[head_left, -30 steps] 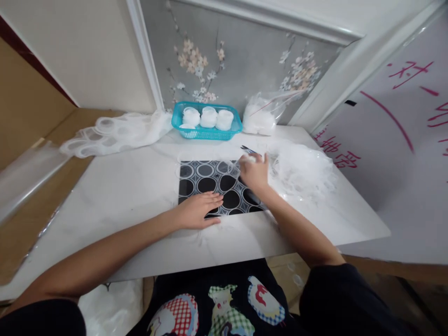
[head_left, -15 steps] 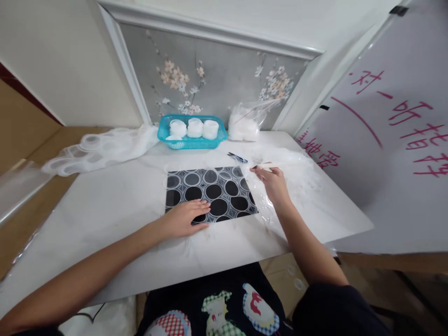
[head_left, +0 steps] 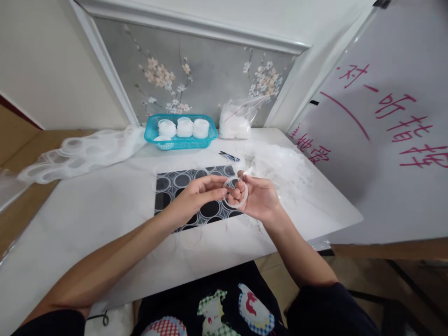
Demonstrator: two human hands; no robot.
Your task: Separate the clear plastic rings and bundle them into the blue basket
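A thin translucent white ring [head_left: 231, 206] is held up between my two hands, above the right side of a black-and-grey sheet patterned with circles [head_left: 167, 198]. My left hand [head_left: 198, 193] pinches the ring's left edge between thumb and fingers. Palm turned up, my right hand [head_left: 262, 196] has its fingers curled at the ring's right side, partly seen through its opening. Whether a thin tool is also in the right hand, I cannot make out. Small dark blue snips [head_left: 229, 156] lie just behind the sheet.
A blue basket [head_left: 182, 144] with stacks of white rings stands at the back, beside a clear bag of white pieces [head_left: 236, 125]. White perforated sheeting [head_left: 84, 151] lies at the left, and a translucent heap [head_left: 283, 163] at the right. A whiteboard [head_left: 371, 186] borders the right side.
My left hand has lifted off the patterned sheet and moved right to grip the ring. My right hand, which held a slim white stick, has come left and turned palm up.
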